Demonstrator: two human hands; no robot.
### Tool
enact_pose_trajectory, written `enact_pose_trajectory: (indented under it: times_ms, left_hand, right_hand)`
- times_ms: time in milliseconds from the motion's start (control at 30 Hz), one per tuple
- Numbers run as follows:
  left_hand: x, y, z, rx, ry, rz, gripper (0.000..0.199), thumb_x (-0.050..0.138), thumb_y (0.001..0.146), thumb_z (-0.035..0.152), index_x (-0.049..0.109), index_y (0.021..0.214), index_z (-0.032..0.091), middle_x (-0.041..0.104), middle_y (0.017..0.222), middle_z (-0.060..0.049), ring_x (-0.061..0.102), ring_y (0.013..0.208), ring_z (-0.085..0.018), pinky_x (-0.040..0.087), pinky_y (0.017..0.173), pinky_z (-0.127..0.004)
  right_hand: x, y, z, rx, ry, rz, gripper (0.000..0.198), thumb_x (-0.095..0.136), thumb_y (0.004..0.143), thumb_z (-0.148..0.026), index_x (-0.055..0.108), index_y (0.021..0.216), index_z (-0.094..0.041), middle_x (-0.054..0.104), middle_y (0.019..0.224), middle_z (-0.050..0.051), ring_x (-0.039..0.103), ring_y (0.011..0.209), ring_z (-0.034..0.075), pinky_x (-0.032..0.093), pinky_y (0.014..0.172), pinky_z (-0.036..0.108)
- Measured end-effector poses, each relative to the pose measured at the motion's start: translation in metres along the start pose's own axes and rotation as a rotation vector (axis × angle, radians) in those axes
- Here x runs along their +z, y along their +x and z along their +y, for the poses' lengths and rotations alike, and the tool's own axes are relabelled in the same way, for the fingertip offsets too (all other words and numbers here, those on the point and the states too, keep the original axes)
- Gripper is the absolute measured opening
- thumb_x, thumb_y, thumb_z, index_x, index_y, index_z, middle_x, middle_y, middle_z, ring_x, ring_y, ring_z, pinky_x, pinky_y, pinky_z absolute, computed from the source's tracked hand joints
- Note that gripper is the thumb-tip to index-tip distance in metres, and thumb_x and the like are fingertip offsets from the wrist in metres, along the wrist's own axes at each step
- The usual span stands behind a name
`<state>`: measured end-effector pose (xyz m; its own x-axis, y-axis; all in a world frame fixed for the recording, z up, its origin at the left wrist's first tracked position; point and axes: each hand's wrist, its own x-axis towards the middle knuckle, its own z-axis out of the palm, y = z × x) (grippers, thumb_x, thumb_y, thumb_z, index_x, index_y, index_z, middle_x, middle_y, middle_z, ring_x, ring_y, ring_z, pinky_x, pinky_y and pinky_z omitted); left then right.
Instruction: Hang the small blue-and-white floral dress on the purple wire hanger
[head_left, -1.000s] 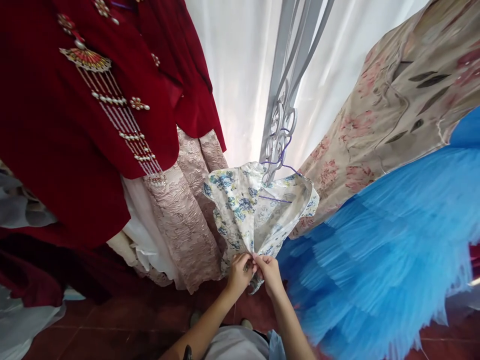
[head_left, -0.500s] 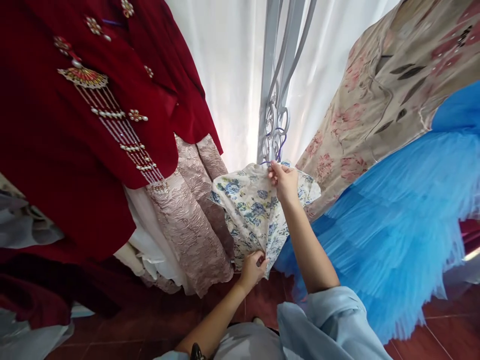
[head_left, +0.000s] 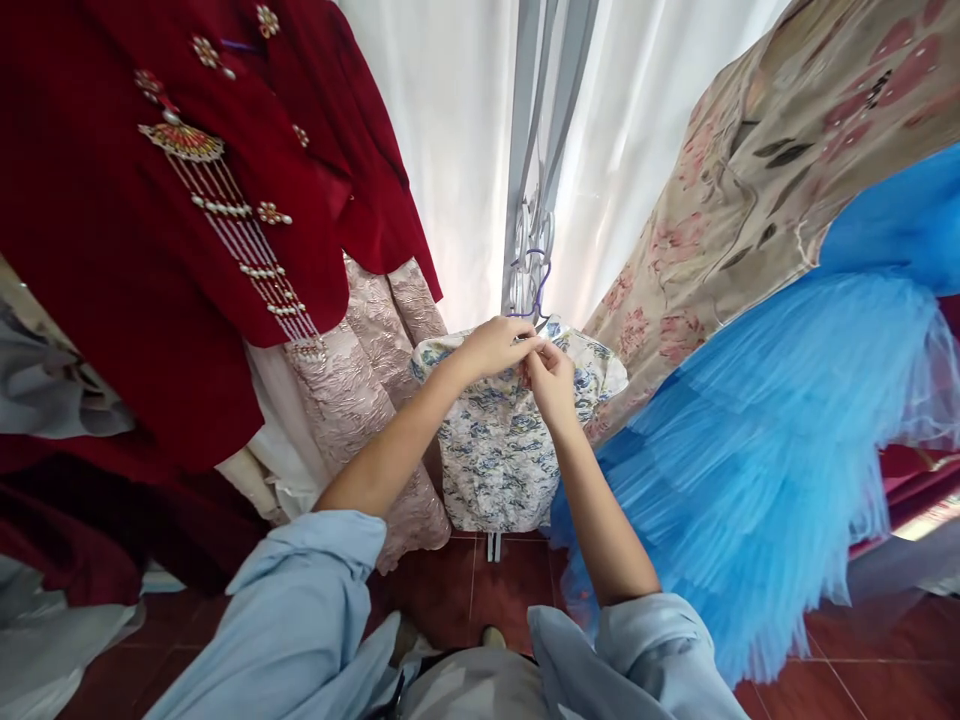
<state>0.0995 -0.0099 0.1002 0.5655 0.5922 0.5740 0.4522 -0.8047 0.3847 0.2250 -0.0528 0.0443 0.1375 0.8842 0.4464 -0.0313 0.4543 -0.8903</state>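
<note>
A: Shirt pos.?
B: Floral shirt [head_left: 495,460], approx. mid-view, a bit twd 6 o'c. Hangs upright on purple hanger [head_left: 541,285]; hook shows above shirt at 12.
A: Hands?
B: Both at neckline, approx. 12 to 1 o'c. on shirt. L hand [head_left: 495,345] comes in from 8, back of hand up; R hand [head_left: 553,375] from 5, just beside it.
A: Fingers, how far open?
B: L: bent, nearly closed, tips meeting R's. R: drawn together, also nearly closed. Cloth pinched btwn tips? Can't tell, hands hide it.
A: Surroundings, clock centred on shirt?
B: Metal stand [head_left: 517,120] at 12, white curtain [head_left: 442,120] behind. Red jacket [head_left: 187,350] w/ bead tassel [head_left: 238,240] at 10; pink skirt [head_left: 345,400] at 9, near shirt. Beige dress [head_left: 667,240] at 2, layered blue dress [head_left: 712,430] at 3. Red tile floor [head_left: 442,595] at 6.
A: Sleeves?
B: Lt. blue sleeves [head_left: 300,590], rolled abt. to elbows.
</note>
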Motion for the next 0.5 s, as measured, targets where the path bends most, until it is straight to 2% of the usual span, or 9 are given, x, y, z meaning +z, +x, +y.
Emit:
enact_pose_trajectory:
  times_ms: [33, 100, 200, 267, 333, 400, 500]
  left_hand:
    - [-0.001, 0.009, 0.0, 0.014, 0.005, -0.085, 0.023, 0.054, 0.093, 0.025, 0.066, 0.077, 0.015, 0.064, 0.074, -0.003, 0.06, 0.072, -0.017, 0.046, 0.069, -0.029]
    - [0.0, 0.018, -0.001, 0.067, 0.025, -0.122, 0.025, 0.052, 0.093, 0.021, 0.064, 0.071, 0.015, 0.063, 0.07, -0.003, 0.058, 0.069, -0.017, 0.043, 0.066, -0.028]
    - [0.0, 0.023, -0.001, 0.135, 0.055, 0.009, 0.022, 0.051, 0.093, 0.019, 0.068, 0.079, 0.014, 0.066, 0.079, -0.005, 0.061, 0.076, -0.018, 0.044, 0.071, -0.029]
    - [-0.004, 0.025, 0.0, 0.146, 0.076, 0.109, 0.021, 0.052, 0.095, 0.021, 0.07, 0.086, 0.014, 0.068, 0.085, -0.006, 0.063, 0.08, -0.019, 0.045, 0.074, -0.031]
    - [-0.009, 0.026, 0.002, 0.154, 0.098, 0.149, 0.02, 0.055, 0.094, 0.023, 0.071, 0.088, 0.014, 0.07, 0.087, -0.007, 0.064, 0.082, -0.02, 0.046, 0.075, -0.032]
    - [-0.012, 0.024, 0.002, 0.165, 0.089, 0.118, 0.018, 0.059, 0.093, 0.025, 0.072, 0.085, 0.015, 0.07, 0.086, -0.006, 0.065, 0.081, -0.02, 0.047, 0.076, -0.033]
    - [-0.017, 0.015, -0.008, 0.123, -0.044, 0.114, 0.017, 0.065, 0.09, 0.028, 0.073, 0.08, 0.017, 0.072, 0.083, -0.005, 0.065, 0.078, -0.018, 0.048, 0.073, -0.031]
  right_hand:
    - [-0.002, 0.002, 0.002, -0.003, -0.015, 0.008, 0.028, 0.055, 0.089, -0.045, 0.051, 0.075, -0.021, 0.055, 0.055, -0.004, 0.044, 0.047, 0.009, 0.034, 0.048, 0.022]
    - [-0.004, 0.009, 0.011, -0.013, -0.049, 0.038, 0.029, 0.055, 0.089, -0.042, 0.047, 0.07, -0.021, 0.053, 0.055, -0.004, 0.042, 0.049, 0.009, 0.032, 0.049, 0.022]
    - [-0.006, 0.012, 0.037, 0.005, -0.118, 0.086, 0.026, 0.056, 0.085, -0.036, 0.045, 0.066, -0.022, 0.047, 0.053, -0.006, 0.038, 0.05, 0.009, 0.029, 0.05, 0.022]
    - [-0.006, -0.003, 0.066, 0.07, -0.201, 0.106, 0.023, 0.056, 0.08, -0.032, 0.045, 0.062, -0.022, 0.044, 0.053, -0.006, 0.038, 0.052, 0.01, 0.028, 0.051, 0.023]
    - [-0.007, -0.035, 0.098, 0.174, -0.281, 0.125, 0.025, 0.057, 0.077, -0.031, 0.044, 0.058, -0.022, 0.043, 0.053, -0.006, 0.038, 0.054, 0.011, 0.027, 0.052, 0.024]
    - [-0.007, -0.081, 0.131, 0.288, -0.3, 0.14, 0.029, 0.058, 0.075, -0.033, 0.042, 0.054, -0.023, 0.042, 0.05, -0.006, 0.037, 0.053, 0.011, 0.028, 0.052, 0.024]
    - [-0.006, -0.143, 0.167, 0.375, -0.287, 0.133, 0.036, 0.06, 0.075, -0.045, 0.042, 0.051, -0.024, 0.041, 0.043, -0.006, 0.038, 0.046, 0.012, 0.03, 0.049, 0.025]
